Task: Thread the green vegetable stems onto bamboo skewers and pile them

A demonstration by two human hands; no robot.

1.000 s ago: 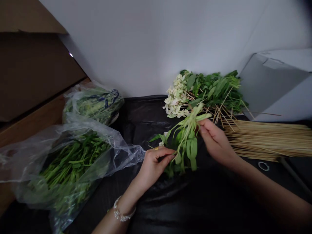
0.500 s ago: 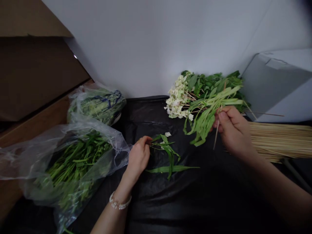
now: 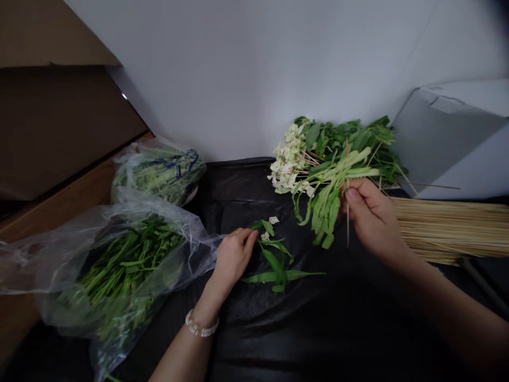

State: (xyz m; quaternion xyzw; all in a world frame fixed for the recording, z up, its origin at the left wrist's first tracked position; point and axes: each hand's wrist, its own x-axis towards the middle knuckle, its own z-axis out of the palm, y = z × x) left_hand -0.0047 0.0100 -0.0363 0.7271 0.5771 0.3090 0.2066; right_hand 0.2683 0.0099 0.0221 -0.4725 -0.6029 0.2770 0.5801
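My right hand (image 3: 369,215) is closed round a thin wooden skewer (image 3: 348,225) with a bunch of pale green leafy stems (image 3: 328,196) on it, the leaves drooping to the left. Its other fingers are partly hidden behind the thumb. My left hand (image 3: 234,254), with a beaded bracelet at the wrist, pinches the end of a leafy green sprig (image 3: 274,260) low over the black plastic sheet (image 3: 310,329). A long single leaf (image 3: 304,275) and small white scraps (image 3: 273,219) lie beside this sprig.
Skewered greens (image 3: 338,132) and pale cabbage-like pieces (image 3: 290,159) are piled against the wall. Bare skewers (image 3: 453,228) lie at right, below a white box (image 3: 449,143). At left are an open clear bag of greens (image 3: 127,260) and another filled bag (image 3: 163,170).
My right hand has shifted slightly left with the skewer, which now stands more upright. My left hand has moved a little right, and the sprig's leaves have shifted.
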